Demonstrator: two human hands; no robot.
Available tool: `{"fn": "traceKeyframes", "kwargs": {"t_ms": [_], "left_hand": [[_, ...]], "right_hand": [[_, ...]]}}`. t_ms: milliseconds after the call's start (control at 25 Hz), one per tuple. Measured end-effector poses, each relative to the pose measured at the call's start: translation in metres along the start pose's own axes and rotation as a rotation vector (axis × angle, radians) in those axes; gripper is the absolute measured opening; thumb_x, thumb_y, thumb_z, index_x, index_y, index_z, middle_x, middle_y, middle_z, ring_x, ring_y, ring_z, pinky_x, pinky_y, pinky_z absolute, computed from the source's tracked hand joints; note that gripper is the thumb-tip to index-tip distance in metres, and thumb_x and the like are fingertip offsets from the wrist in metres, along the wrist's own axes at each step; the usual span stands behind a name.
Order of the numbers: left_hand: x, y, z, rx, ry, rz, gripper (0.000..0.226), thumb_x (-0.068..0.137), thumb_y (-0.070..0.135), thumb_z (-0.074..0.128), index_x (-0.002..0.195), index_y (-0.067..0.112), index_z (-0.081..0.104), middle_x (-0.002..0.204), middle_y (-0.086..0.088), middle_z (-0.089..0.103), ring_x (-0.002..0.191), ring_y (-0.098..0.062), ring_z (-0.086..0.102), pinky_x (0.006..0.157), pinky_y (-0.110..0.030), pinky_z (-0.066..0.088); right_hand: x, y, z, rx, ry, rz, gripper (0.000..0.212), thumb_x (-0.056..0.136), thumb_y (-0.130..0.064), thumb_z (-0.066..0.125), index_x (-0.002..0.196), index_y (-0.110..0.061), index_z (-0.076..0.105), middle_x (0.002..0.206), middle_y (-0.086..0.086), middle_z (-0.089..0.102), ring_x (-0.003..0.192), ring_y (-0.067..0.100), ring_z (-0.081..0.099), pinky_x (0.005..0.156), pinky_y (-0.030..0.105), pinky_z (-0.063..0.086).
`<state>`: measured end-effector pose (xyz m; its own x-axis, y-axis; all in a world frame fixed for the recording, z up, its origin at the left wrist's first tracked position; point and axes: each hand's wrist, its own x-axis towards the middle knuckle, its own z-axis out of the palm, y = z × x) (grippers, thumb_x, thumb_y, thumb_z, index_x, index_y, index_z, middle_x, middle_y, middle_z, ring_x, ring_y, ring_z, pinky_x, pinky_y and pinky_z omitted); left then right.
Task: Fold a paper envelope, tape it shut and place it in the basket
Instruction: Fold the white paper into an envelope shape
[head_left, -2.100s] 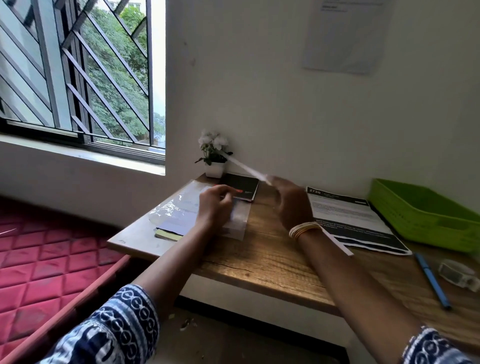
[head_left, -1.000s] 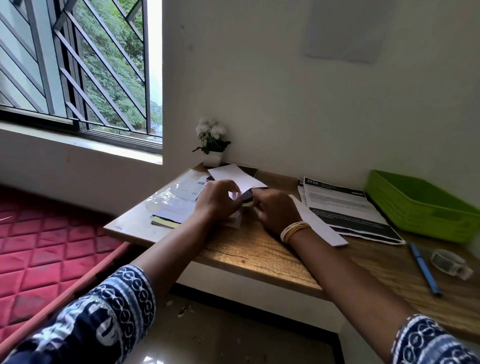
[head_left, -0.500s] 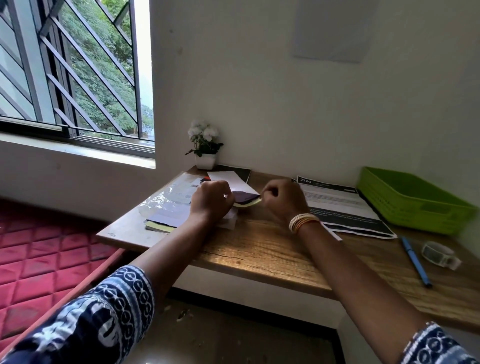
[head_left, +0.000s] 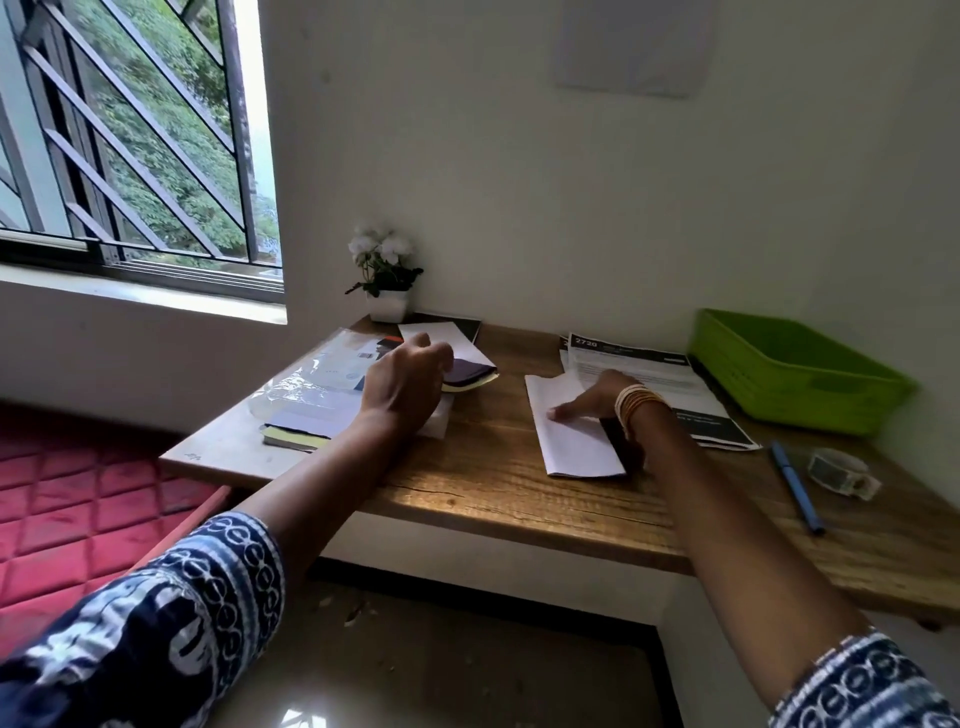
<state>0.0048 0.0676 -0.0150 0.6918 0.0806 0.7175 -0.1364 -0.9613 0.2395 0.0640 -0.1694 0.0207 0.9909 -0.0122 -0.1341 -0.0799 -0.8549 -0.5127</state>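
Since half a second ago the right hand (head_left: 597, 397) has left the small notebook (head_left: 467, 375) and now lies with fingers spread flat on the folded white paper (head_left: 571, 436) on the desk (head_left: 493, 483). At left, the left hand (head_left: 405, 384) curls loosely over the notebook; whether it grips, I cannot tell. Far right sits the green basket (head_left: 789, 374), apart from the paper.

One number I can read

The printed sheet (head_left: 647, 374) beside my right hand (head_left: 597, 397) shows "2720" in its dark header; the rest is too small.
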Motion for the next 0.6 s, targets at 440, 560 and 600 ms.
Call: {"fn": "traceKeyframes", "kwargs": {"t_ms": [440,560,600], "left_hand": [[0.004,0.002,0.006,0.129,-0.158,0.049,0.039,0.092,0.008,0.049,0.123,0.028,0.062,0.102,-0.013,0.052,0.084,-0.038,0.062,0.066,-0.044,0.051],[0.005,0.002,0.006,0.161,-0.194,0.06,0.041,0.09,0.008,0.052,0.125,0.029,0.06,0.103,-0.012,0.054,0.086,-0.035,0.064,0.067,-0.043,0.053],[0.005,0.001,0.006,0.161,-0.201,0.061,0.041,0.09,0.009,0.053,0.125,0.029,0.06,0.103,-0.012,0.055,0.087,-0.035,0.065,0.067,-0.043,0.053]], "right_hand": [[-0.037,0.0,-0.017,0.574,-0.108,-0.285,0.044,0.083,-0.015,0.069,0.124,-0.003,0.055,0.097,0.012,0.066,0.081,0.026,0.065,0.072,0.034,0.055],[-0.05,-0.006,-0.023,0.51,-0.282,-0.396,0.041,0.085,-0.012,0.067,0.124,-0.017,0.054,0.089,0.004,0.065,0.06,0.011,0.068,0.049,0.019,0.051],[-0.054,-0.008,-0.022,0.44,-0.33,-0.432,0.041,0.085,-0.012,0.066,0.122,-0.023,0.053,0.089,0.002,0.064,0.054,0.006,0.067,0.046,0.016,0.049]]}}
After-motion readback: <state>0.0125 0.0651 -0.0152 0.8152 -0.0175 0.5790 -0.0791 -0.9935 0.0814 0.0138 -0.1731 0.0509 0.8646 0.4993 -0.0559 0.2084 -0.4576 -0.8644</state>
